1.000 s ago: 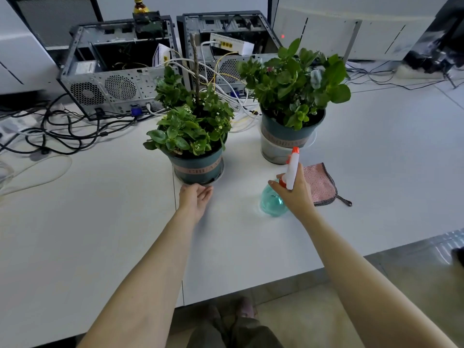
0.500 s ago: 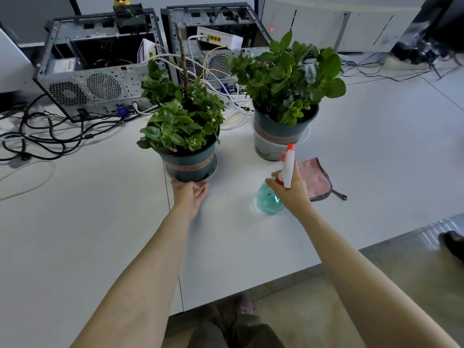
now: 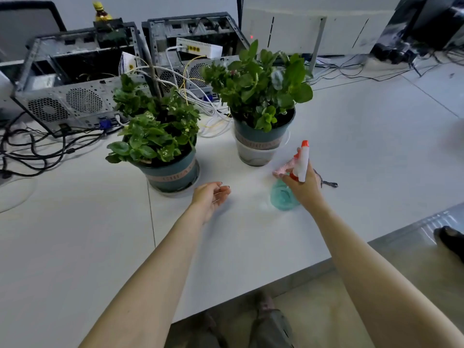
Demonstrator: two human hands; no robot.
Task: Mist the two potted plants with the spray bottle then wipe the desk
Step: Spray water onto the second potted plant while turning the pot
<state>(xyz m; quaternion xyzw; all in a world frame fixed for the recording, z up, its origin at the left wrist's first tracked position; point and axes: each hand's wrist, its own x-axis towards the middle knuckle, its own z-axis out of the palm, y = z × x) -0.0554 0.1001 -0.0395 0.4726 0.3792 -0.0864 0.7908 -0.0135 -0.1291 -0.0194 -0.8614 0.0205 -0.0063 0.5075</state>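
A white desk (image 3: 376, 136) fills the view, with two open computer cases (image 3: 75, 79) and a tangle of cables (image 3: 37, 149) along its back edge. The left plant (image 3: 155, 136) stands in a teal pot near the middle; the right plant (image 3: 258, 86) stands further back and to the right, its pot set in a pale outer tub. The right hand (image 3: 305, 187) grips the spray bottle (image 3: 283, 194) by its neck, fingers wrapped under the white and orange head. The teal body is blurred, so whether it touches the desk cannot be told. A pink cloth (image 3: 285, 168) lies just behind the bottle, mostly hidden by hand and sprayer; only a corner and a dark loop show. The left hand (image 3: 209, 195) is empty, loosely curled, palm turned inward, just beside the left pot and apart from it. To the right the desk is bare out to its front edge, where floor begins.
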